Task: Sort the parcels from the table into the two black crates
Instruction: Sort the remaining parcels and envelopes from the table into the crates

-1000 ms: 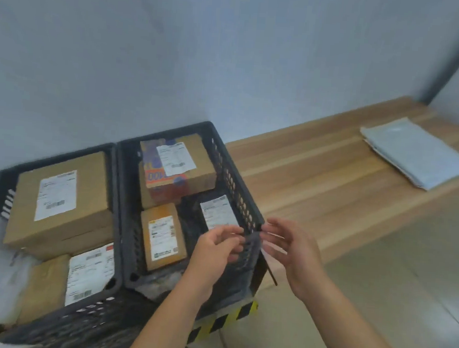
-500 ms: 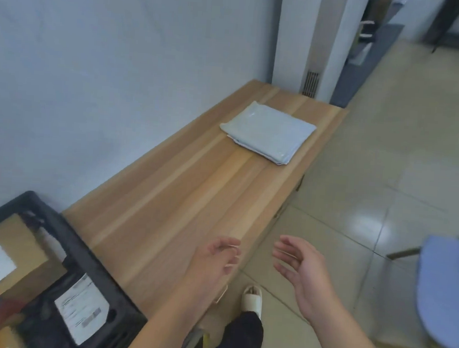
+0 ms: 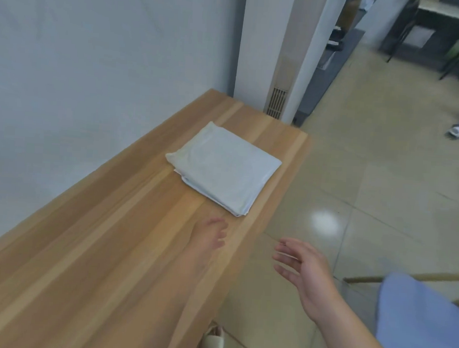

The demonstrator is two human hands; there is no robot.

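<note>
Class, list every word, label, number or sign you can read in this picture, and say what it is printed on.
None can be read. The pale grey parcel on the wooden table shows a blank face, with no label visible. Nothing in the blurred background is legible.

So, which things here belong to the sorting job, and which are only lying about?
Job:
- pale grey parcel on the wooden table
- left hand, right hand, both empty

Not the job:
- blue chair
- floor vent
</note>
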